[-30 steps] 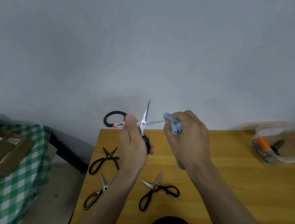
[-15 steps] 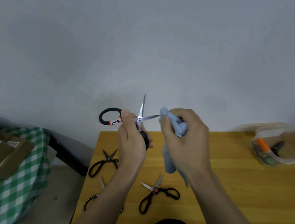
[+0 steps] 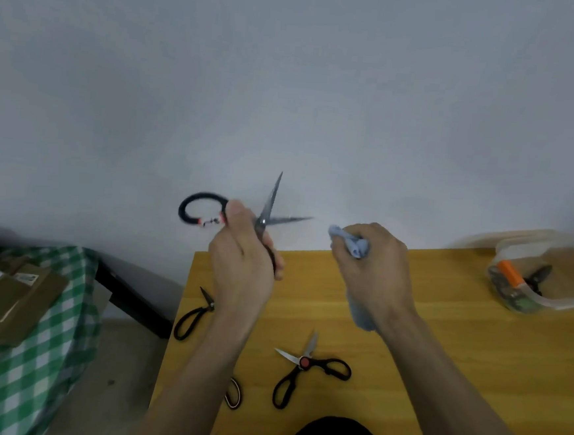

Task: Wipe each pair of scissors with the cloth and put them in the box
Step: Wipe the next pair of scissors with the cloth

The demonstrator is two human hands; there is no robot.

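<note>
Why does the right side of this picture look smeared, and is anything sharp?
Head view: the clear box at the right edge is streaked with motion blur and bowed by the wide lens; the raised scissors in the left hand are slightly soft, the scissors lying on the table crisper; light is flat, shadows faint.

Pale blue cloth (image 3: 353,246), yellow table (image 3: 474,352)

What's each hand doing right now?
Left hand: closed, holding the open scissors.
Right hand: closed, holding the blue cloth, clear of the blades.
</note>
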